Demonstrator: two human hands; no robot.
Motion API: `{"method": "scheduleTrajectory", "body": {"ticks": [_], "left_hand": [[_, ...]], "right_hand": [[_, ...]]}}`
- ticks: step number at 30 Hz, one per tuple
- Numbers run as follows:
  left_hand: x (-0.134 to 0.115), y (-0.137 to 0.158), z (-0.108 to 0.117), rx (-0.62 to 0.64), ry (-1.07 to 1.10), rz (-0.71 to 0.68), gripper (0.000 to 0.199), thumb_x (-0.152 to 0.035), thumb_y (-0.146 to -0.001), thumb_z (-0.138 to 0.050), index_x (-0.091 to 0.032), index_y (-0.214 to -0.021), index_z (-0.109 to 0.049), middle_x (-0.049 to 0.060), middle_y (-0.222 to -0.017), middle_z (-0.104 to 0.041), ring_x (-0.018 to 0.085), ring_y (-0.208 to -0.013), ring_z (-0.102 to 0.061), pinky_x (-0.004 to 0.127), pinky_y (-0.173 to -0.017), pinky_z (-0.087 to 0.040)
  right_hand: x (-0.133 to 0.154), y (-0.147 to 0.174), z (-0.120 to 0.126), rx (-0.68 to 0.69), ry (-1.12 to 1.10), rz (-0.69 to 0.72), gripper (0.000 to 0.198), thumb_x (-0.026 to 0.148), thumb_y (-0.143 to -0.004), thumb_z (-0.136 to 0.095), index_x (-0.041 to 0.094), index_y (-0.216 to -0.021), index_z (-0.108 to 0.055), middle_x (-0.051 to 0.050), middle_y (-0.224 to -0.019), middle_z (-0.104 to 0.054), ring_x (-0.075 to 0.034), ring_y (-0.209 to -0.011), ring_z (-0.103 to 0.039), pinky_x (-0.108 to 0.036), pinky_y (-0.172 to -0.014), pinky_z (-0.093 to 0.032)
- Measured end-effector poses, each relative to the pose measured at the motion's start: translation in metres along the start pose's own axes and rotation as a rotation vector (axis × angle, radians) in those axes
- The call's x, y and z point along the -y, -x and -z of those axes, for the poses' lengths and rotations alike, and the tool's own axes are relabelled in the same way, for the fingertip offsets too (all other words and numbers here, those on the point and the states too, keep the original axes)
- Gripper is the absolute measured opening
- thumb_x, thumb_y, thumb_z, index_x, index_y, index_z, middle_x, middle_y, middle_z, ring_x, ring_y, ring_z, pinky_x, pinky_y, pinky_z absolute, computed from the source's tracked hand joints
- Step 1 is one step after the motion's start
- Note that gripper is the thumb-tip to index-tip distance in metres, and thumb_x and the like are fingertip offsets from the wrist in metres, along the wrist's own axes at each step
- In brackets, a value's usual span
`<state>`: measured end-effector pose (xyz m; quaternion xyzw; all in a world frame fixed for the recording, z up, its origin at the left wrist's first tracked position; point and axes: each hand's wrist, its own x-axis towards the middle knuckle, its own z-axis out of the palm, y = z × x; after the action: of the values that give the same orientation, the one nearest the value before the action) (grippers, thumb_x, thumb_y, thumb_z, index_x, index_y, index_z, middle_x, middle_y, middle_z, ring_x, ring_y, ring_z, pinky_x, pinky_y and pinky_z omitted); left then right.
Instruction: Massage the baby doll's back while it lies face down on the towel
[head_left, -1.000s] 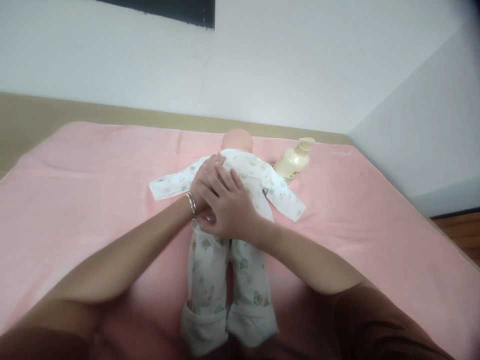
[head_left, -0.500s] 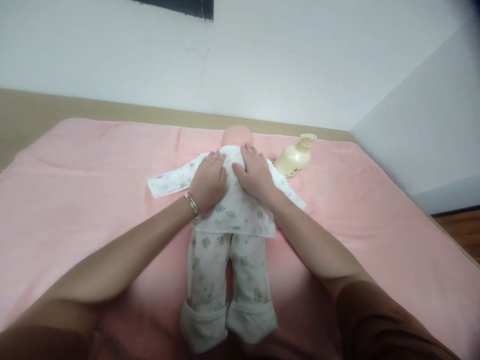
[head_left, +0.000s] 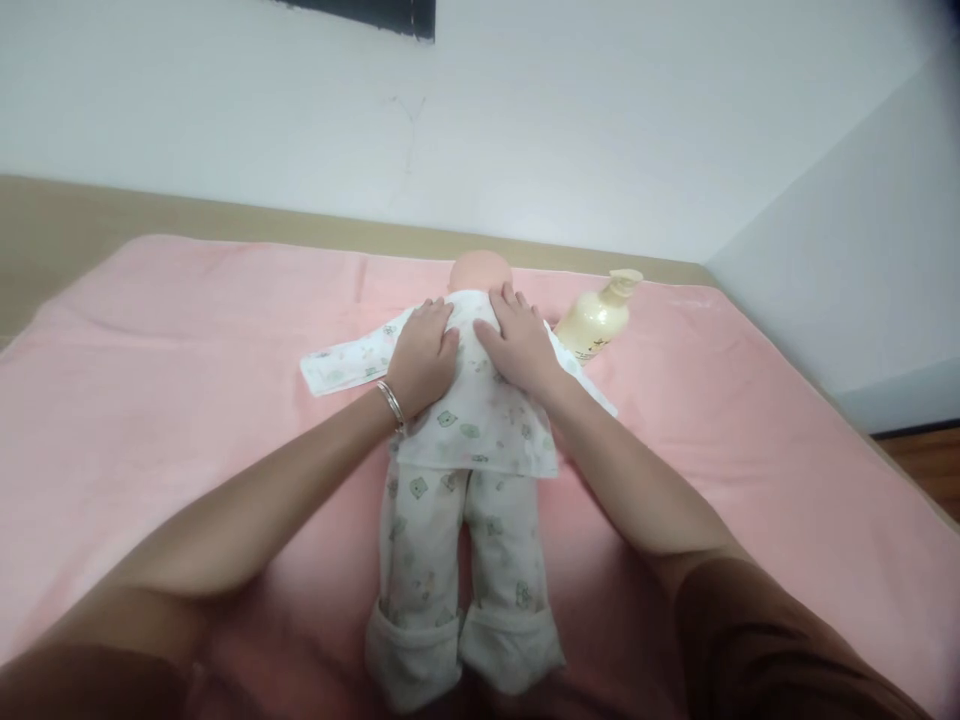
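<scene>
A baby doll (head_left: 481, 271) lies on a pink blanket (head_left: 225, 300), its bare head toward the wall and its legs toward me. It wears a white printed top (head_left: 469, 430) with the sleeves spread out, and matching pants (head_left: 424, 540) with rolled cuffs. My left hand (head_left: 422, 355) rests flat on the left side of the doll's upper body, a silver bracelet (head_left: 391, 405) at its wrist. Opposite it, my right hand (head_left: 521, 340) lies flat on the right side near the shoulder, thumb spread. Neither hand grips anything. The doll's face is hidden.
A pale yellow pump bottle (head_left: 598, 318) leans behind the doll's right-hand sleeve. White walls (head_left: 562, 130) rise behind the tan surface (head_left: 60, 220) under the blanket. A dark panel (head_left: 382, 12) shows at the top, and a brown wooden floor (head_left: 926, 465) at the right.
The whole view has shifted slightly, so everything appears a little further right. Both hands keep their places on the doll's upper body.
</scene>
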<state>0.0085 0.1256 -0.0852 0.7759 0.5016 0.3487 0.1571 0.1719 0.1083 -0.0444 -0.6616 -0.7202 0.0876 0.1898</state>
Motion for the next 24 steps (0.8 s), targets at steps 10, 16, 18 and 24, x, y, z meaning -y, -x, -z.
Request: {"method": "scheduleTrajectory", "body": {"ticks": [10, 16, 18, 24], "left_hand": [[-0.01, 0.005, 0.005, -0.019, 0.058, 0.02, 0.052, -0.028, -0.097, -0.035, -0.014, -0.14, -0.061, 0.01, -0.155, -0.058, 0.026, -0.153, -0.046, 0.051, -0.133, -0.035], [-0.024, 0.012, 0.006, 0.019, 0.011, -0.064, 0.058, -0.022, -0.094, -0.038, -0.01, -0.15, -0.049, 0.012, -0.163, -0.047, 0.026, -0.159, -0.037, 0.05, -0.137, -0.027], [-0.025, 0.007, 0.01, 0.048, 0.014, -0.008, 0.057, -0.023, -0.093, -0.039, -0.01, -0.146, -0.053, 0.013, -0.159, -0.052, 0.028, -0.154, -0.043, 0.05, -0.134, -0.032], [-0.014, -0.015, 0.022, 0.071, 0.07, 0.077, 0.049, -0.029, -0.092, -0.04, -0.014, -0.133, -0.064, 0.011, -0.141, -0.067, 0.029, -0.136, -0.059, 0.051, -0.124, -0.045]], "right_hand": [[0.024, 0.031, -0.003, 0.021, 0.033, 0.113, 0.067, 0.028, -0.099, -0.034, 0.005, -0.161, -0.036, -0.015, -0.173, -0.026, -0.039, -0.163, -0.02, -0.064, -0.133, -0.019], [0.003, 0.006, 0.002, 0.02, 0.064, -0.045, 0.065, 0.031, -0.105, -0.024, -0.002, -0.16, -0.033, -0.025, -0.169, -0.03, -0.039, -0.161, -0.026, -0.064, -0.132, -0.019], [0.013, 0.022, -0.001, -0.009, 0.126, 0.005, 0.064, 0.029, -0.105, -0.025, -0.005, -0.16, -0.033, -0.029, -0.167, -0.032, -0.041, -0.159, -0.029, -0.062, -0.131, -0.024], [0.036, 0.054, -0.001, 0.022, 0.167, 0.17, 0.064, 0.031, -0.106, -0.032, -0.002, -0.16, -0.035, -0.027, -0.169, -0.029, -0.04, -0.161, -0.024, -0.056, -0.132, -0.026]]}}
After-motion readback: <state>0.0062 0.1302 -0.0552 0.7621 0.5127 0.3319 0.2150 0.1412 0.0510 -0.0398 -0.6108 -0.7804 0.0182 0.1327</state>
